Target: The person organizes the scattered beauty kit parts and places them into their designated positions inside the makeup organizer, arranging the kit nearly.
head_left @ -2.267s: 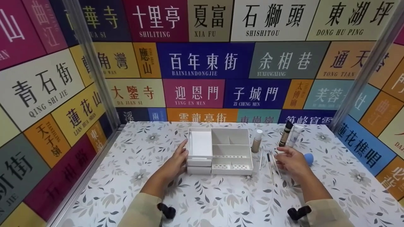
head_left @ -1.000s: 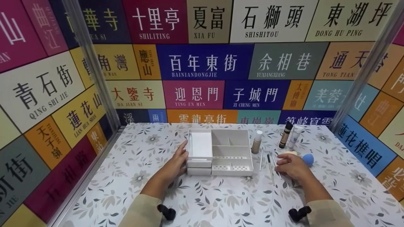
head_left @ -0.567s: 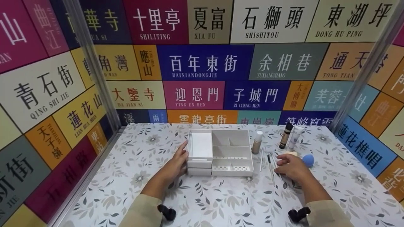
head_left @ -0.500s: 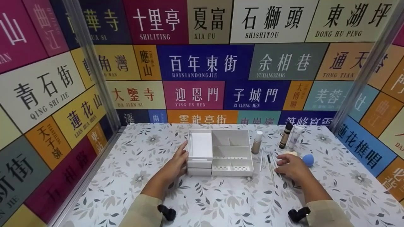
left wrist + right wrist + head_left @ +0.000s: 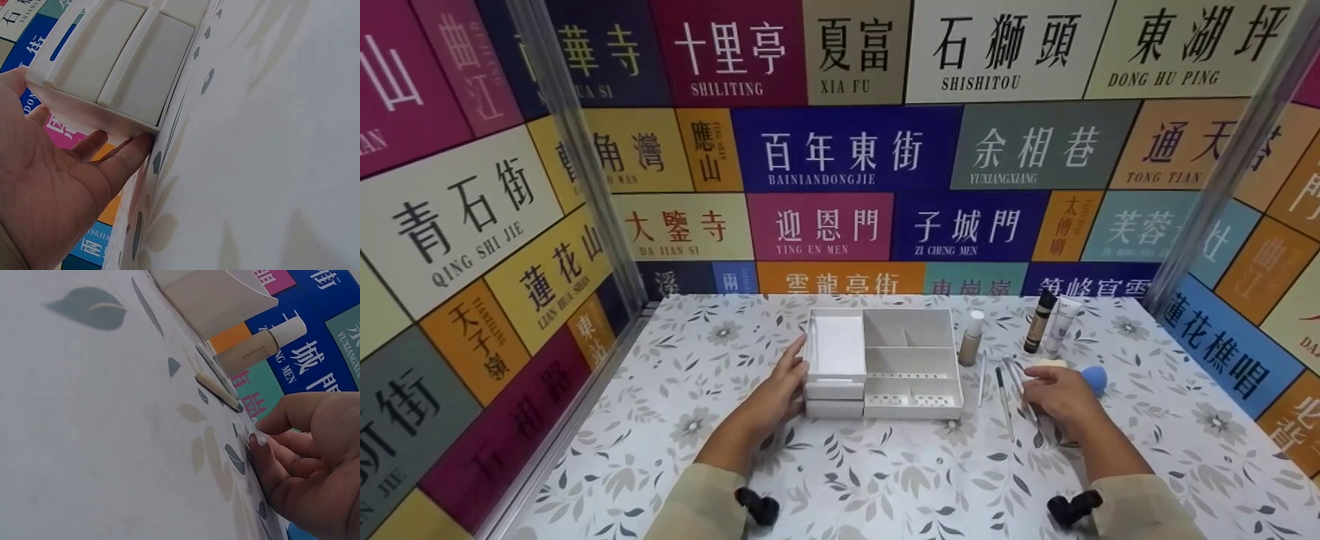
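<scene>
A white desktop organizer [image 5: 911, 328] with compartments and drawers stands mid-table. My left hand [image 5: 780, 382] rests against its left side; in the left wrist view the fingers [image 5: 121, 163] touch the side wall beside two drawer fronts [image 5: 149, 67]. My right hand [image 5: 1063, 394] is low over the table, right of the organizer. Between its thumb and index finger it pinches a slim, pale stick [image 5: 258, 433], mostly hidden by the hand, so its kind is unclear. Left of it lie a dark-ended slim brush or pencil [image 5: 1004, 401] and a thin white stick [image 5: 981, 381].
A foundation bottle [image 5: 971, 341] with a white cap stands right of the organizer. Farther back are a black-capped tube [image 5: 1039, 324] and a white tube [image 5: 1062, 326]. A cream-coloured piece [image 5: 1051, 363] and a blue makeup sponge [image 5: 1096, 379] sit beyond the right hand.
The right hand has come back from beside the black-capped tube, then shifted slightly right with the slim stick between its fingertips. The left hand stays against the organizer.
</scene>
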Available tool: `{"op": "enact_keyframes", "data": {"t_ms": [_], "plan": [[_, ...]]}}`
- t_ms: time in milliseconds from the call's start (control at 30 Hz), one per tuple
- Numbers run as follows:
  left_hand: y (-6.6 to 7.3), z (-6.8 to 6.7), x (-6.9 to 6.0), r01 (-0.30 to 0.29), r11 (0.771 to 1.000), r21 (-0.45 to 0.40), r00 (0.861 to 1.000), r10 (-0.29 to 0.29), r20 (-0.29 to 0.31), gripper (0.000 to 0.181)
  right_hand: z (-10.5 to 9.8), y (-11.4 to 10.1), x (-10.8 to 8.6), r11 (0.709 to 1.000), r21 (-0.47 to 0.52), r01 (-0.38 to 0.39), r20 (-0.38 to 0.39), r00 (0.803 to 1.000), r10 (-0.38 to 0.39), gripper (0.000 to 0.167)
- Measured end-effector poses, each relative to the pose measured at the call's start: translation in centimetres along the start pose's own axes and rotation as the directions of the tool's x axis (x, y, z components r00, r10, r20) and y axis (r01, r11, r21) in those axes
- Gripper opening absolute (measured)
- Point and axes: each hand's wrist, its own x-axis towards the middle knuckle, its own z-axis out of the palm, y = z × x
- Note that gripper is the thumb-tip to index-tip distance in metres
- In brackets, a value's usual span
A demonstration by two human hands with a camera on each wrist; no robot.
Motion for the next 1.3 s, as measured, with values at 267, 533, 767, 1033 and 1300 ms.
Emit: {"op": "enact_keyframes", "data": {"t_ms": [267,533,767,1033,1300], "plan": [[0.1,0.0,0.1,-0.002,1.0,-0.013,1.0,0.002,0.0,0.06,-0.1,-0.9,0.0,0.981,0.168,-0.095,0.021,0.995,0.093,0.068],[-0.1,0.1,0.1,-0.015,1.0,-0.022,1.0,0.015,0.013,0.062,-0.1,-1.6,-0.4,0.967,0.239,-0.086,0.097,0.993,0.064,0.066],[0.0,0.2,0.1,-0.002,1.0,-0.023,1.0,0.002,0.008,0.061,0.2,-2.2,-0.7,0.94,0.328,-0.092,0.122,0.991,0.055,0.07],[0.1,0.0,0.4,0.03,0.999,-0.017,0.999,-0.03,-0.01,0.059,0.6,-3.5,-1.2,0.912,0.406,-0.058,0.143,0.99,-0.001,0.075],[0.0,0.0,0.3,0.012,1.0,-0.023,1.0,-0.012,-0.008,0.06,1.4,-5.5,-2.4,0.9,0.435,0.007,0.14,0.987,-0.075,0.074]]}}
